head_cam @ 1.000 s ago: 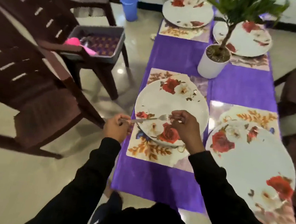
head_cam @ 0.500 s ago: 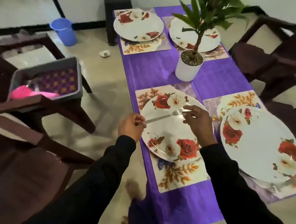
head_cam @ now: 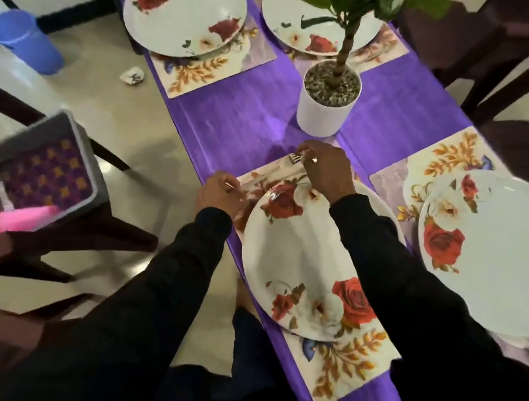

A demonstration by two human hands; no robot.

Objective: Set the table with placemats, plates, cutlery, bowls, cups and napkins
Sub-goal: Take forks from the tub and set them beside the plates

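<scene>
A metal fork (head_cam: 269,175) lies low over the far left corner of the near floral placemat (head_cam: 347,366), beside the rose-patterned plate (head_cam: 302,268). My left hand (head_cam: 220,194) pinches the fork's handle end at the table's left edge. My right hand (head_cam: 324,169) pinches the tines end, above the plate's far rim. Three more rose plates sit on placemats: one to the right (head_cam: 493,254), two at the far end (head_cam: 184,11) (head_cam: 305,26). The purple tablecloth (head_cam: 248,124) covers the table.
A potted plant in a white pot (head_cam: 327,109) stands mid-table just beyond my right hand. A grey bin (head_cam: 39,172) with pink items rests on a dark chair at left. A blue bucket (head_cam: 23,41) stands on the floor. Dark chairs (head_cam: 512,62) flank the right side.
Both hands carried the fork from over the plate's middle to the far left of the plate, down toward the placemat. The camera has leaned in closer over the table.
</scene>
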